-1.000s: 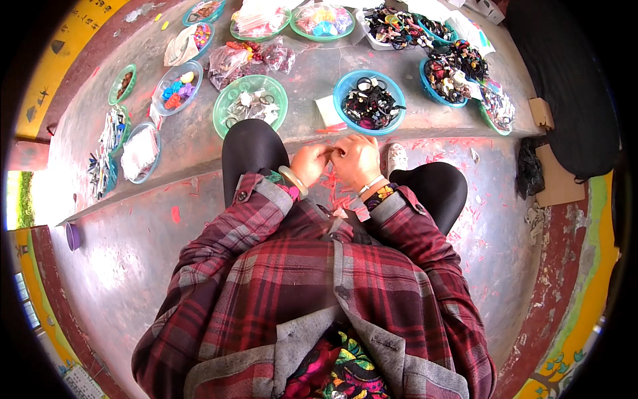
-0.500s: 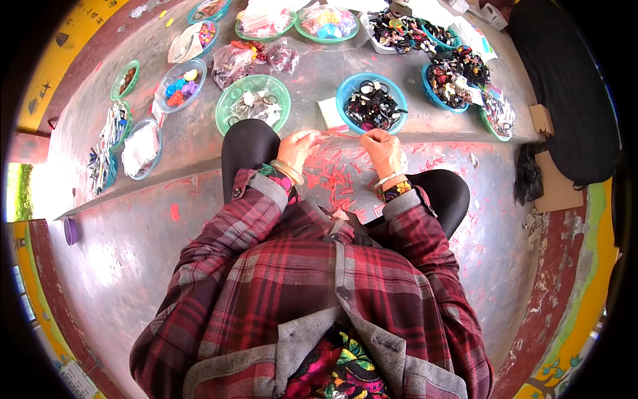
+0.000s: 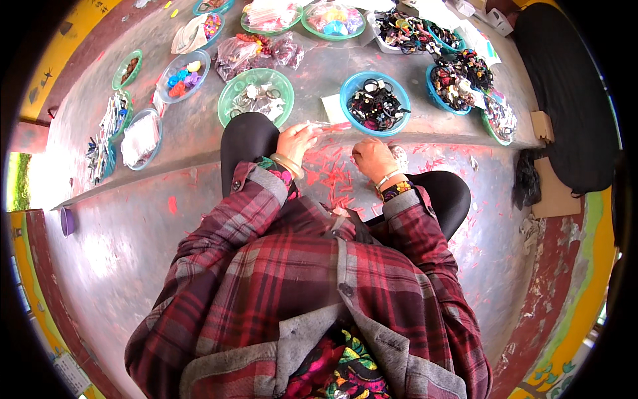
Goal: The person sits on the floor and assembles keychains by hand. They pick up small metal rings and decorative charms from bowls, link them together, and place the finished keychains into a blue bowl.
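Thin pink strip [image 3: 330, 125] pinched at one end by the left hand [image 3: 294, 141], fingertips closed on it; the strip pokes toward the blue bowl [image 3: 375, 104], its far end just short of that bowl's near rim. Right hand [image 3: 373, 157] curled just below the blue bowl, fingers bent in; cannot tell if it holds anything, palm faces away.

Change: a second ago both hands were bunched together low over the lap, touching. Now they are spread apart and raised up to the ledge below the blue bowl, left hand further out. Reads like the strip was just pulled or separated and is being carried up toward the bowls; the piece is not in any bowl yet.

Scatter of pink strips [image 3: 335, 174] on the floor between the knees, below the blue bowl, right under both hands. Blue bowl is full of dark hair ties. Green bowl [image 3: 256, 97] left of the blue bowl, holding clear packets and rings. White card [image 3: 333, 108] lies between them, touching the blue bowl's left rim. Second blue bowl [image 3: 450, 87] right of it, also dark ties. Smaller bowls with coloured bits further left and beyond. Plaid shirt sleeves, bangle on the left wrist, bracelet on the right.
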Tool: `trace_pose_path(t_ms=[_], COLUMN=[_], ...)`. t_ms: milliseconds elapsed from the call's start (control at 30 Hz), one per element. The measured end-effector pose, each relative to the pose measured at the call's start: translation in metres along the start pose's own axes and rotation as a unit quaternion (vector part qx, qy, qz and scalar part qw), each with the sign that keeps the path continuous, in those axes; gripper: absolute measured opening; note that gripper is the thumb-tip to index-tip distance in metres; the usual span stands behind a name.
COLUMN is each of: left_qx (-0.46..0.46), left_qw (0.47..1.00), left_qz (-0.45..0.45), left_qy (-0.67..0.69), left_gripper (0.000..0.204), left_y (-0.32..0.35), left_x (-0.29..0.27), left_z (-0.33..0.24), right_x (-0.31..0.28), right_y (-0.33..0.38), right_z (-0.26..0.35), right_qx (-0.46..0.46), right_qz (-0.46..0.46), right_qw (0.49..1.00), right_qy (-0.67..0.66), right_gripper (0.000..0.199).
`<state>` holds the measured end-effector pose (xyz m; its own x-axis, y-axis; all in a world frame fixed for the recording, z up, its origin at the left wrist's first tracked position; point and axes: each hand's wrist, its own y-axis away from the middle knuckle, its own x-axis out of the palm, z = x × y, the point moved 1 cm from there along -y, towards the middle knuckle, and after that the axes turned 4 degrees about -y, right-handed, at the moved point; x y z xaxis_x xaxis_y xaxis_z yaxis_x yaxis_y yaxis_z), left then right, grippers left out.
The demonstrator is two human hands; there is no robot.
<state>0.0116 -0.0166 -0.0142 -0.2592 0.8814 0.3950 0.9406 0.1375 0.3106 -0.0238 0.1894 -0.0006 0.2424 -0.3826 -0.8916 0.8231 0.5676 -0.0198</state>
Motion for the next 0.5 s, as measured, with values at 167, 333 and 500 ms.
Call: trace_pose_path(t_ms=[167, 333, 500], left_qx=[-0.001, -0.001, -0.003], left_qw=[1.0, 1.0, 1.0], left_qz=[0.018, 0.009, 0.009], left_qy=[-0.012, -0.013, -0.001], left_gripper=[0.023, 0.023, 0.022], left_y=[0.002, 0.003, 0.003], left_x=[0.002, 0.004, 0.003], left_z=[-0.003, -0.005, -0.004], right_x=[-0.001, -0.003, -0.016], right_y=[0.0, 0.001, 0.002], right_z=[0.012, 0.024, 0.037], right_qx=[-0.04, 0.039, 0.022], right_qz=[0.016, 0.111, 0.072], right_qw=[0.999, 0.992, 0.997], right_qy=[-0.028, -0.055, -0.013], right_gripper=[0.013, 0.04, 0.047])
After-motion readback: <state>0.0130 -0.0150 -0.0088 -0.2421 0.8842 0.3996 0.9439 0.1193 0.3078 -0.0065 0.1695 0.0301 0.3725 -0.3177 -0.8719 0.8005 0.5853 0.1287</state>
